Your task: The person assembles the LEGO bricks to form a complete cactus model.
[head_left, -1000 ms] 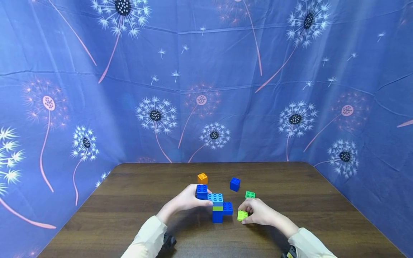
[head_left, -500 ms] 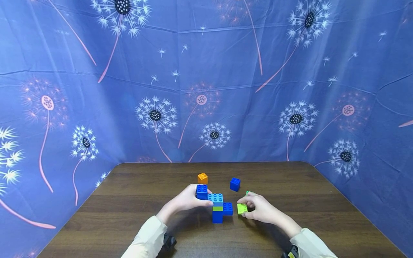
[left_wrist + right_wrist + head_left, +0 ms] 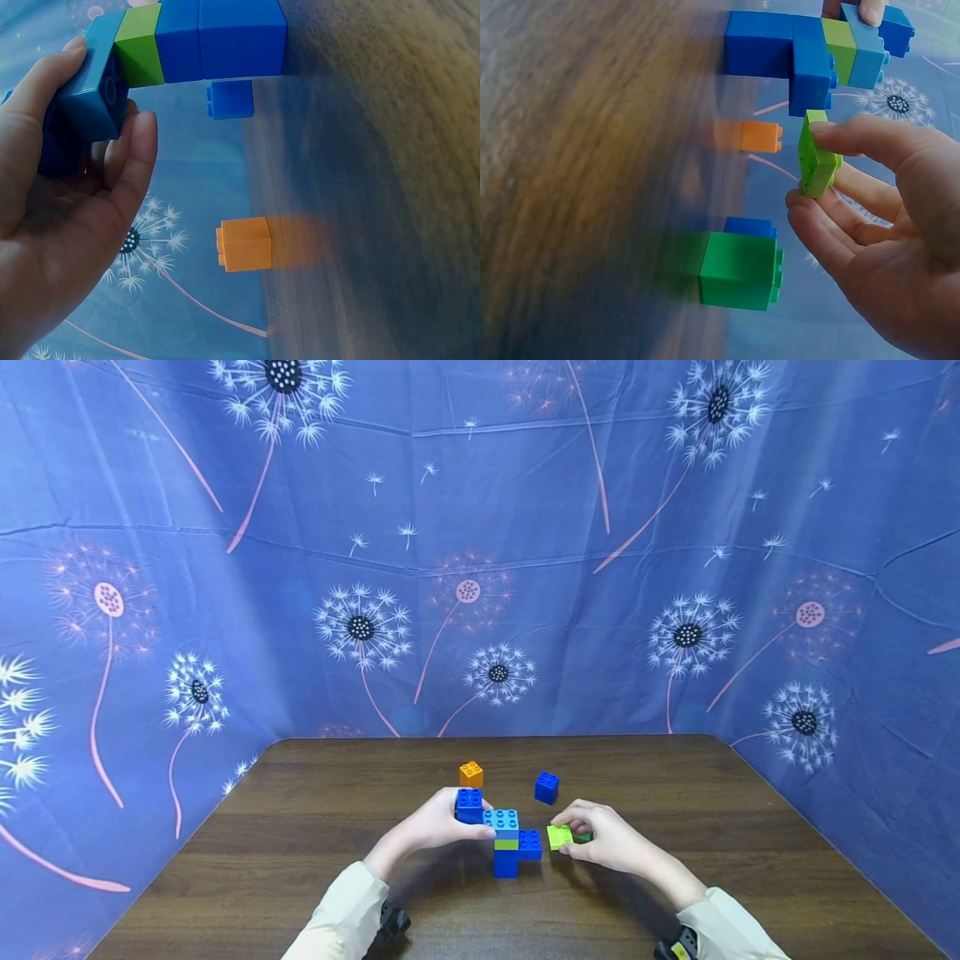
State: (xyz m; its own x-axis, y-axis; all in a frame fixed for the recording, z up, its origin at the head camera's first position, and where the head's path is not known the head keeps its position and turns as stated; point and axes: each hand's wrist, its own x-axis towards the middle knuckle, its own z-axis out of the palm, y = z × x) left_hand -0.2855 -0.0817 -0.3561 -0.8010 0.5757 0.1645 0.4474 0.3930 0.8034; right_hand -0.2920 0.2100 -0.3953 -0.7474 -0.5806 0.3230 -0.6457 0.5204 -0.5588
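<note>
My left hand (image 3: 435, 822) grips the upper left part of a toy-brick build, thumb against its light blue brick (image 3: 501, 820). A dark blue brick (image 3: 469, 805) sits on that brick's left end. Beneath it come a lime layer (image 3: 506, 845) and, lower down, a blue brick (image 3: 530, 843) jutting right over a blue base brick (image 3: 506, 865). To the right of the build, my right hand (image 3: 609, 839) pinches a thin lime brick (image 3: 817, 154) between thumb and fingers. The right wrist view shows it raised off the table, studs toward the palm, close by the jutting blue brick.
An orange brick (image 3: 471, 774) and a blue brick (image 3: 547, 787) stand farther back on the brown wooden table (image 3: 337, 777). A green brick (image 3: 739, 270) stands near my right hand, mostly hidden in the head view. A blue dandelion-print cloth (image 3: 570, 635) hangs behind the table.
My right hand has lifted the thin lime brick and brought it slightly left, away from me. It now covers most of the green brick. The left hand and the build stay in place.
</note>
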